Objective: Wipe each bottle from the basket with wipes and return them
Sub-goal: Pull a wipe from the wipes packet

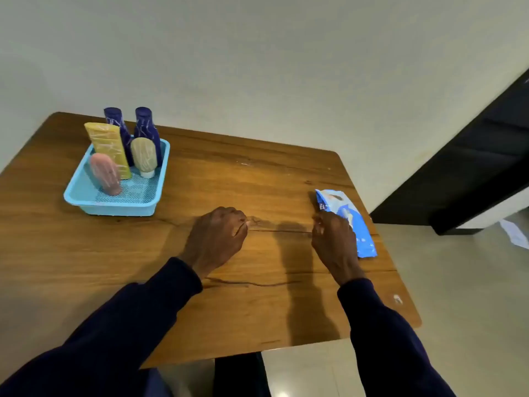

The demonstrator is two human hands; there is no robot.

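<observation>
A light blue basket [86, 196] stands at the table's far left. Upright in it are two dark blue bottles [113, 117] [146, 124], a yellow tube [107, 144], a beige bottle [144, 156] and a pink bottle [104, 173]. A blue wipes pack [340, 206] lies flat near the right edge. My left hand [217, 236] rests on the middle of the table with its fingers curled, holding nothing. With curled fingers, my right hand [333, 239] lies against the pack's left edge; whether it grips the pack is hidden.
The wooden table [257, 181] stands against a pale wall. Its right edge runs just past the wipes pack, with tiled floor [458, 296] beyond. A dark door frame [472, 167] stands at the right. A white scrap [515, 233] lies on the floor.
</observation>
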